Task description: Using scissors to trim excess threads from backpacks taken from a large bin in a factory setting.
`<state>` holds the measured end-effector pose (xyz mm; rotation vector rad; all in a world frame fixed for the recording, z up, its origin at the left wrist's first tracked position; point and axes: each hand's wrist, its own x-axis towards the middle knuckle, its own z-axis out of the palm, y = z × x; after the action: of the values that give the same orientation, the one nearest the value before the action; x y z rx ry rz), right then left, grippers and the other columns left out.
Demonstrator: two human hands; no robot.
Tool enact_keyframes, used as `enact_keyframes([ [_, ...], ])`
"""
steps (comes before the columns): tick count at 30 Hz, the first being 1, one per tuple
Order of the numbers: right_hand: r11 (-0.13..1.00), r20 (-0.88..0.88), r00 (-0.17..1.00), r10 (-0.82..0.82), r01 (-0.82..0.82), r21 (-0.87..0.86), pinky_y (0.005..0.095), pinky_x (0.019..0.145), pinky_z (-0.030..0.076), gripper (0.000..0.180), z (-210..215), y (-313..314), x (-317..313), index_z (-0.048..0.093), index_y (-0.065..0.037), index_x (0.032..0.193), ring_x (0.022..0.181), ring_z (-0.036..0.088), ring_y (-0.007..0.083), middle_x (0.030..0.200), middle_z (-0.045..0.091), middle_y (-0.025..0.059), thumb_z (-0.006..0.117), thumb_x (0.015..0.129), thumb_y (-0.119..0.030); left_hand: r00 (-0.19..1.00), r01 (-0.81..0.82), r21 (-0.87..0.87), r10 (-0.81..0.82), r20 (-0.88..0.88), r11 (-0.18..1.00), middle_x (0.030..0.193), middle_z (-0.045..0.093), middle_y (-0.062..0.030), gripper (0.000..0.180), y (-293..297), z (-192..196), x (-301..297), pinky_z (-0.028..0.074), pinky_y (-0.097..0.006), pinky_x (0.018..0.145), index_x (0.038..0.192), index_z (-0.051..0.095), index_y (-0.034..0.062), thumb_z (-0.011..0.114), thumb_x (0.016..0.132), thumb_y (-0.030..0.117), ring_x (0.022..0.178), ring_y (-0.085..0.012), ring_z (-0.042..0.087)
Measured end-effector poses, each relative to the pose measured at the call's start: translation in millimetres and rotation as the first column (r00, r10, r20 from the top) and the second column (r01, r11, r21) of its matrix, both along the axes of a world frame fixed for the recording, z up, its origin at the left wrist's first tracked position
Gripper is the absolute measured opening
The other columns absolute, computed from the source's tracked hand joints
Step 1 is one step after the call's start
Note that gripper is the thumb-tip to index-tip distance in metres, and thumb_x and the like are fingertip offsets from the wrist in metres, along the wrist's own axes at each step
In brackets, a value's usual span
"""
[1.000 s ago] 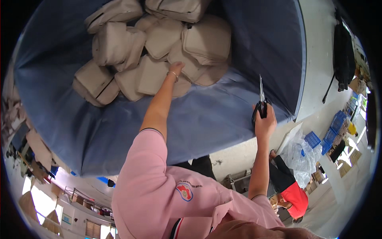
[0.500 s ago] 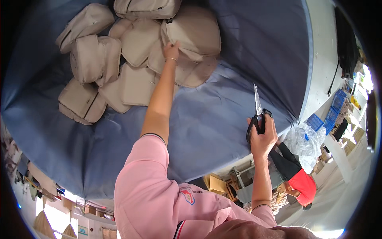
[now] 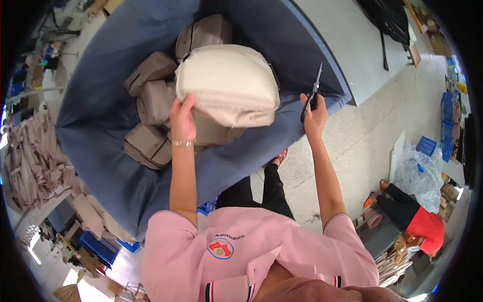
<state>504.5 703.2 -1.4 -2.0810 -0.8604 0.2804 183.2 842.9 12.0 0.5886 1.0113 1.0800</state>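
Observation:
My left hand grips the left edge of a cream padded bag and holds it up above the pile. Under and beside it lie several beige bags inside a large blue fabric bin. My right hand is closed around the handles of a pair of scissors, blades pointing up, just over the bin's right rim and clear of the lifted bag.
A heap of beige straps lies at the left. A person in red and black crouches at the right beside a clear plastic bag and blue crates. A dark bag rests on the concrete floor.
My left hand went from reaching into the pile to lifting a cream bag up toward me. The right hand kept the scissors and shifted little.

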Motion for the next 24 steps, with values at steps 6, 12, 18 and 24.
enact_keyframes([
  [6, 0.955, -0.781, 0.594, 0.192, 0.072, 0.289, 0.0192, 0.058, 0.039, 0.029, 65, -51, -30, 0.059, -0.010, 0.091, 0.063, 0.051, 0.0039, 0.076, 0.057, -0.0037, 0.063, 0.094, -0.039, 0.994, -0.041, 0.141, 0.025, 0.109, 0.989, 0.120, 0.062, -0.0061, 0.031, -129, 135, -23, 0.039, -0.030, 0.100, 0.122, 0.058, -0.0029, 0.060, 0.092, 0.007, 0.111, -0.0138, 0.055],
  [12, 0.991, -0.769, 0.626, 0.129, -0.047, 0.127, 0.0218, 0.062, 0.042, 0.025, 95, -157, 12, 0.059, -0.005, 0.097, 0.069, 0.053, 0.0054, 0.081, 0.060, -0.0018, 0.074, 0.085, -0.020, 0.874, 0.324, -0.116, -0.344, -0.343, 0.939, 0.098, 0.069, -0.0032, 0.022, -267, 104, -25, 0.047, -0.025, 0.082, 0.107, 0.066, -0.0019, 0.065, 0.089, 0.011, 0.087, -0.0108, 0.061],
  [18, 0.982, -0.732, 0.665, 0.149, -0.189, 0.029, 0.0219, 0.067, 0.040, 0.031, 64, -222, 22, 0.059, -0.001, 0.101, 0.072, 0.049, 0.0068, 0.082, 0.054, -0.0045, 0.076, 0.078, -0.012, 0.886, 0.364, -0.446, -0.452, -0.106, 0.818, 0.083, 0.065, 0.0000, 0.014, -330, 49, -10, 0.047, -0.025, 0.070, 0.091, 0.067, 0.0023, 0.071, 0.086, 0.015, 0.075, -0.0091, 0.058],
  [24, 0.986, -0.707, 0.691, 0.148, -0.158, 0.053, 0.0219, 0.067, 0.039, 0.032, 51, -194, 25, 0.058, -0.002, 0.097, 0.073, 0.047, 0.0067, 0.079, 0.052, -0.0048, 0.079, 0.075, -0.012, 0.781, 0.449, -0.452, -0.584, -0.220, 0.771, 0.090, 0.065, -0.0030, 0.017, -332, 30, -20, 0.052, -0.029, 0.076, 0.097, 0.067, 0.0009, 0.071, 0.084, 0.010, 0.084, -0.0122, 0.060],
])
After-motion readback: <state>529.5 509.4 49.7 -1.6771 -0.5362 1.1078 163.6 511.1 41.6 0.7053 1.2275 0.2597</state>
